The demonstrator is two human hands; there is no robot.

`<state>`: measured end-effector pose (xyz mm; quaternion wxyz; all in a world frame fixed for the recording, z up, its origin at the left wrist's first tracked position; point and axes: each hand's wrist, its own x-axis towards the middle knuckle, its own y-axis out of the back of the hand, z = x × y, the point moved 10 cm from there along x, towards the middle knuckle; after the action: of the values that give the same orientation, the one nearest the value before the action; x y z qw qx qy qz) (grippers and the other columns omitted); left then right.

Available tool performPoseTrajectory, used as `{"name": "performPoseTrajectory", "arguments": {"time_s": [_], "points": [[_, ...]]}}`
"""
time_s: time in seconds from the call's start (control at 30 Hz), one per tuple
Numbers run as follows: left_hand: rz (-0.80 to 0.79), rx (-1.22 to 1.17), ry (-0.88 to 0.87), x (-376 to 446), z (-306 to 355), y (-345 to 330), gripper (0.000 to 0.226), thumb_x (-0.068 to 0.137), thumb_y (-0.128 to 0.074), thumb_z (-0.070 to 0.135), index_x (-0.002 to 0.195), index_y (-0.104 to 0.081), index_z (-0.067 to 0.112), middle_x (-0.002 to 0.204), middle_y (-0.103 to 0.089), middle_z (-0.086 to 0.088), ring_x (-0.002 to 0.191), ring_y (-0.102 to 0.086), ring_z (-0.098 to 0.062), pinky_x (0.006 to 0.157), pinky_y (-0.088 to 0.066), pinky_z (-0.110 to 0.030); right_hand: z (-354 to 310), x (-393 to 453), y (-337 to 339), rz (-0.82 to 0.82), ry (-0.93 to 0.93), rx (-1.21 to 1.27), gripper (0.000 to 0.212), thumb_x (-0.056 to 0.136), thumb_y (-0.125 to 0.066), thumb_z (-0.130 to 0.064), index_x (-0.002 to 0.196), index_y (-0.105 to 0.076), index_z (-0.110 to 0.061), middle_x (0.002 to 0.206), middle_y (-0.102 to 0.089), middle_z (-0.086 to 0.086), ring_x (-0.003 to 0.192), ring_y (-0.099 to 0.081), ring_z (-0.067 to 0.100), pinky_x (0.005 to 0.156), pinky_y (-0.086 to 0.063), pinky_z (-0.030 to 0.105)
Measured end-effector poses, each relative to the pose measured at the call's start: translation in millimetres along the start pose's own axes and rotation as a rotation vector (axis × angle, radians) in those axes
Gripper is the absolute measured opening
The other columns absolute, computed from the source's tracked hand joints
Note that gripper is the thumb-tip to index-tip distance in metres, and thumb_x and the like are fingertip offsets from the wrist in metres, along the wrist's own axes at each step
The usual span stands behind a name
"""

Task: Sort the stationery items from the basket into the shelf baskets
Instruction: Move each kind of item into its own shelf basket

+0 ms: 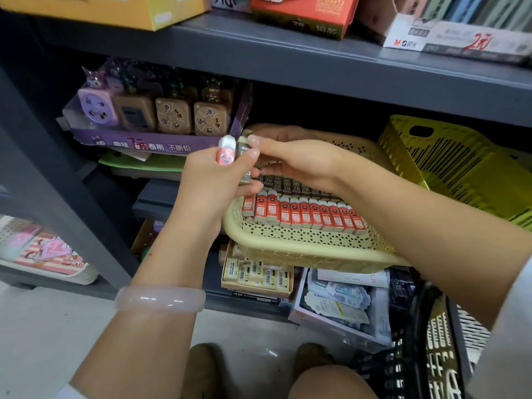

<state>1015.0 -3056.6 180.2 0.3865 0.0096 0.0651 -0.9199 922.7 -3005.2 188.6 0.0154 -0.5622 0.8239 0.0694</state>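
We grip a pink eraser (226,152) in our left hand (213,182) above the cream shelf basket (288,243), while our right hand (290,159) pinches a grey-sleeved one (244,156) beside it. Our fingers hide most of both; the black basket (431,355) is cut off at bottom right.

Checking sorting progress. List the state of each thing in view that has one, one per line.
left hand: grips the pink eraser and a grey one.
right hand: fingertips pinch the grey eraser's top.
pink eraser: upright in the left hand, out of any basket.
grey eraser: held by both hands.
cream basket: on the shelf, holding rows of red erasers.
yellow basket: tilted; contents not visible.
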Motion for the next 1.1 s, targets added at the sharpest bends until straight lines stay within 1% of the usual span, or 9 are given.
{"name": "performPoseTrajectory", "arguments": {"time_s": [0.1,0.2,0.33,0.53,0.7,0.8,0.93,1.0,1.1], "points": [[0.017,-0.019,-0.014,-0.9,0.6,0.3,0.013,0.087,-0.063,0.022,0.083,-0.061,0.011,0.075,-0.068,-0.009,0.058,-0.069,-0.012,0.054,-0.053,-0.016,-2.3,4.5,5.1,0.073,0.020,0.042,0.011,0.092,-0.053,-0.014,0.087,-0.063,-0.016,0.077,-0.065,-0.005,0.071,-0.060,0.003,0.071,-0.051,0.016],[0.034,-0.014,-0.008,-0.2,0.5,3.7,0.018,0.092,-0.054,0.028,0.086,-0.056,0.012,0.083,-0.067,-0.009,0.059,-0.070,-0.013,0.052,-0.053,-0.016,9.0,0.9,49.0,0.382,-0.026,0.197,0.008,0.090,-0.055,-0.009,0.090,-0.062,-0.012,0.075,-0.065,-0.002,0.068,-0.060,0.006,0.064,-0.052,0.014],[0.041,0.012,-0.003,2.4,0.7,6.0,0.013,0.096,-0.048,0.021,0.085,-0.052,0.015,0.078,-0.067,-0.005,0.043,-0.060,-0.006,0.043,-0.047,-0.014,33.6,-7.3,95.0,0.627,-0.234,-0.270,0.010,0.093,-0.053,-0.012,0.093,-0.061,-0.007,0.081,-0.062,0.002,0.071,-0.059,0.010,0.080,-0.054,0.025],[0.050,-0.040,0.000,4.1,4.1,5.5,0.009,0.096,-0.046,0.020,0.092,-0.045,0.013,0.082,-0.069,-0.005,0.048,-0.061,-0.008,0.046,-0.051,-0.017,74.3,0.8,88.8,0.591,-0.433,-0.337,0.023,0.092,-0.054,-0.014,0.111,-0.059,-0.004,0.100,-0.064,0.011,0.063,-0.058,0.007,0.068,-0.055,0.019],[0.129,0.061,-0.045,2.3,7.7,15.0,0.008,0.088,-0.060,0.019,0.081,-0.058,0.014,0.084,-0.069,-0.006,0.077,-0.066,-0.017,0.069,-0.055,-0.025,74.9,2.2,84.8,0.586,-0.424,-0.332,0.023,0.092,-0.052,-0.008,0.114,-0.059,-0.003,0.105,-0.063,0.013,0.082,-0.064,0.017,0.084,-0.054,0.028],[0.139,0.128,-0.080,0.6,10.4,17.1,0.011,0.083,-0.066,0.022,0.075,-0.064,0.015,0.080,-0.068,-0.006,0.072,-0.063,-0.013,0.065,-0.052,-0.020,57.3,-5.8,88.2,0.605,-0.393,-0.404,0.027,0.095,-0.045,-0.009,0.119,-0.055,0.000,0.102,-0.064,0.016,0.075,-0.060,0.016,0.085,-0.055,0.032],[0.145,0.109,-0.100,-0.7,11.1,16.8,0.013,0.083,-0.067,0.020,0.070,-0.066,0.016,0.057,-0.061,0.005,0.046,-0.051,0.002,0.048,-0.045,-0.010,16.7,-6.7,38.2,0.220,-0.098,-0.129,0.015,0.092,-0.053,-0.017,0.105,-0.061,-0.015,0.093,-0.067,0.002,0.078,-0.063,0.008,0.073,-0.054,0.018],[0.147,0.089,-0.083,-0.5,8.7,15.9,0.013,0.082,-0.067,0.020,0.069,-0.066,0.017,0.048,-0.059,0.010,0.046,-0.051,0.002,0.052,-0.048,-0.012,5.3,-12.0,8.5,0.004,-0.038,-0.162,0.012,0.092,-0.054,-0.021,0.103,-0.058,-0.024,0.094,-0.065,-0.005,0.089,-0.061,0.008,0.082,-0.050,0.023],[0.136,0.051,-0.073,-1.0,7.1,11.1,0.008,0.083,-0.067,0.017,0.075,-0.067,0.016,0.055,-0.062,0.005,0.050,-0.056,-0.002,0.056,-0.050,-0.016,-3.7,-16.2,-5.1,-0.028,0.025,-0.244,0.020,0.089,-0.058,-0.019,0.106,-0.056,-0.030,0.086,-0.061,-0.005,0.082,-0.058,0.006,0.082,-0.047,0.024]]}}
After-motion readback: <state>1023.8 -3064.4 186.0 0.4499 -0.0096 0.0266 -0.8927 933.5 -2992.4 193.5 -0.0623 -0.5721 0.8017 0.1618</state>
